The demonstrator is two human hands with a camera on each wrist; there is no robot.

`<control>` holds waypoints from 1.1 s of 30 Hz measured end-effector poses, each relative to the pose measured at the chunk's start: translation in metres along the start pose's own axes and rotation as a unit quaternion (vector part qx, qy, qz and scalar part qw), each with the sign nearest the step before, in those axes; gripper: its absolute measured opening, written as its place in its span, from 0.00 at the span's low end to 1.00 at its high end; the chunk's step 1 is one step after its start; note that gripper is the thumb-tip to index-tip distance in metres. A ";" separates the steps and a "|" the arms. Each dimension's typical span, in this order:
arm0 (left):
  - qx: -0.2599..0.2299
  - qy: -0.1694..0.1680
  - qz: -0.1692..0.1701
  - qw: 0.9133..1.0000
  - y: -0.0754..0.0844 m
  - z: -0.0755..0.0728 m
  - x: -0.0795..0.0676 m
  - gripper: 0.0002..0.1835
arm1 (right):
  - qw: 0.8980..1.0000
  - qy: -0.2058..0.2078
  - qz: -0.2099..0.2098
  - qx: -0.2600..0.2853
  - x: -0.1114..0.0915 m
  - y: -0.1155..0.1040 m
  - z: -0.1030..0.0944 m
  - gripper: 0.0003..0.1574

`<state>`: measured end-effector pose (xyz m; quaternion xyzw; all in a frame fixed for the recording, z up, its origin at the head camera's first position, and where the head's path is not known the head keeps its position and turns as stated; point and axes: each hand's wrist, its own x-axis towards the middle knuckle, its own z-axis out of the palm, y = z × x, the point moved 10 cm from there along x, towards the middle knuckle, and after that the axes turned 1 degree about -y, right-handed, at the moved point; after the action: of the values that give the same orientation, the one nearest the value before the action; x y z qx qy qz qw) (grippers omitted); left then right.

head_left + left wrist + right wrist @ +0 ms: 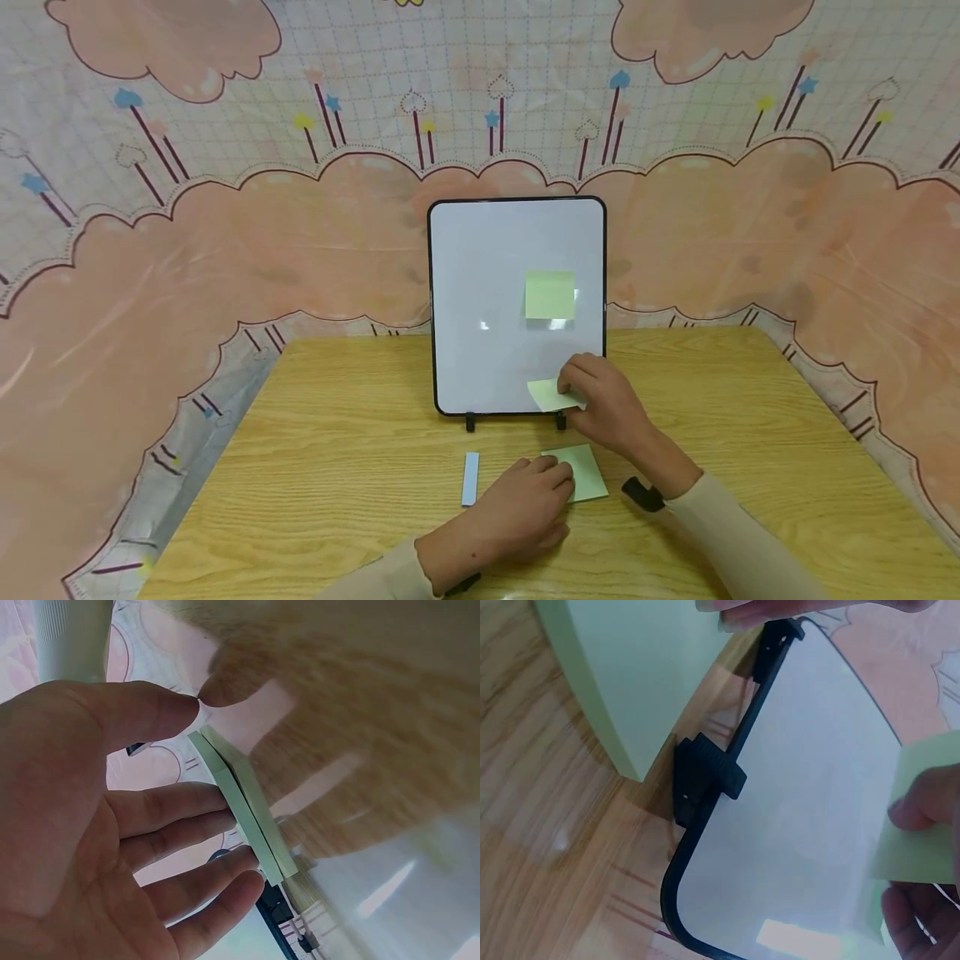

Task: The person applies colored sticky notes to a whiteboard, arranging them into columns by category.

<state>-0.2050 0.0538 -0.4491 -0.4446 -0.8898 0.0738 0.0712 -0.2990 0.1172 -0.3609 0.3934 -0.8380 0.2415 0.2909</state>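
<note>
In the head view my right hand (603, 404) pinches a pale green sticky note (543, 395) in front of the whiteboard's lower right part. The right wrist view shows the thumb on the face of that note (911, 859), with fingers behind it. Lower down, my left hand (521, 508) rests on the table with its fingertips at a pad of green sticky notes (590, 477). In the left wrist view its fingers (180, 806) stretch loosely against the pad's side (244, 814), the thumb apart from it. Another green sticky note (550, 295) is stuck on the whiteboard (480, 267).
Black feet (470, 422) hold the black-rimmed whiteboard upright on the wooden table (360, 417). A narrow light-blue strip (470, 479) lies left of the pad. Behind the table hangs a patterned pink and white cloth (330, 242). A black wrist-worn device (642, 494) shows below the right wrist.
</note>
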 end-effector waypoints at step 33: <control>0.000 -0.011 -0.002 1.000 -0.001 0.004 0.000 0.25 | 0.996 0.083 0.016 -0.023 0.013 0.007 -0.007 0.22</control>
<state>-0.2067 0.0524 -0.4527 -0.4420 -0.8915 0.0783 0.0611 -0.3092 0.1185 -0.3482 0.3512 -0.8226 0.2586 0.3647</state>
